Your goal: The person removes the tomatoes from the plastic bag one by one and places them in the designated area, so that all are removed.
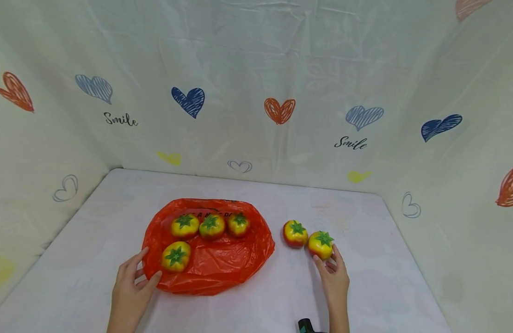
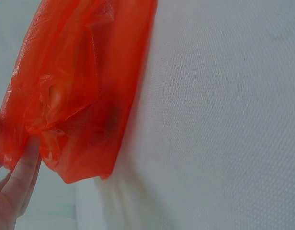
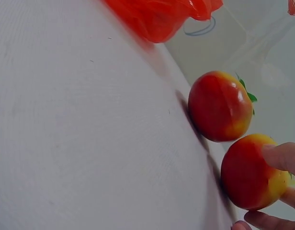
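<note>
A red plastic bag (image 1: 223,263) lies spread wide, its mouth facing up. At its near left rim my left hand (image 1: 131,282) holds the edge, fingers against the outside of the film in the left wrist view. Several red-and-yellow tomatoes with green star-shaped leaves sit in the bag, one tomato (image 1: 176,256) nearest that hand. To the right of the bag, my right hand (image 1: 334,273) grips another tomato (image 1: 320,245), thumb on the near side and fingers around its right. A second loose tomato (image 3: 219,106) rests close beside the gripped one.
Everything lies on a white-covered table (image 1: 256,314). A black object (image 1: 305,325) shows at the bottom edge, near the right forearm. Behind the table hangs a pale curtain (image 1: 239,55) printed with hearts and the word "Smile"; it also closes off both sides.
</note>
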Tool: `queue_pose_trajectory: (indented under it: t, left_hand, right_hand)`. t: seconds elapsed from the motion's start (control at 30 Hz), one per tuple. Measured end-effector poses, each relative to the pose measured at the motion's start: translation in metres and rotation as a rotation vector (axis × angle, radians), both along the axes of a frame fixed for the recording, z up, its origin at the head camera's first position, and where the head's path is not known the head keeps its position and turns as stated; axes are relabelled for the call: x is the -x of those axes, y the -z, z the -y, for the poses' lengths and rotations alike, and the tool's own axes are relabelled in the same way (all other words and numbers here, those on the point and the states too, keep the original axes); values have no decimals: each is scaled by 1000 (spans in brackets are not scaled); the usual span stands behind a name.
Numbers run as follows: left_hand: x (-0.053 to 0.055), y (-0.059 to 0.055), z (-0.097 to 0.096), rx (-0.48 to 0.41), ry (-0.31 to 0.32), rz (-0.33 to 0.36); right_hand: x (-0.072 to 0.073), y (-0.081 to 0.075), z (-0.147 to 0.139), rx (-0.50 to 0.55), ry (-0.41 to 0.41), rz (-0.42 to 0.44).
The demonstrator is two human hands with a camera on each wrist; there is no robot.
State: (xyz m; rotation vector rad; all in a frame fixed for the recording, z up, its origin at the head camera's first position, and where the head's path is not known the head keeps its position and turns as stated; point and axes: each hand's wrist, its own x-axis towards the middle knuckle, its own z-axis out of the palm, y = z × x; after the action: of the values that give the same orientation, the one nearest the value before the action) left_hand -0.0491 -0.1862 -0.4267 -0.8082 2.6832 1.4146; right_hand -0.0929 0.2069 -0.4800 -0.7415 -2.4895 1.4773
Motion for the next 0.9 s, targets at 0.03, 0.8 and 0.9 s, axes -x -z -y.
queue_pose_trajectory:
  t: [0.03, 0.8, 0.9]
  left_hand:
    - [0, 0, 0, -2, -1, 3]
    - [2, 13, 7, 11, 13, 8]
    - [1, 12, 7, 12, 11, 7]
  right_hand:
    - [0, 0, 0, -2, 2, 2]
    - [1, 3, 0, -2, 23, 5]
    - [0, 2, 0, -3, 29, 2]
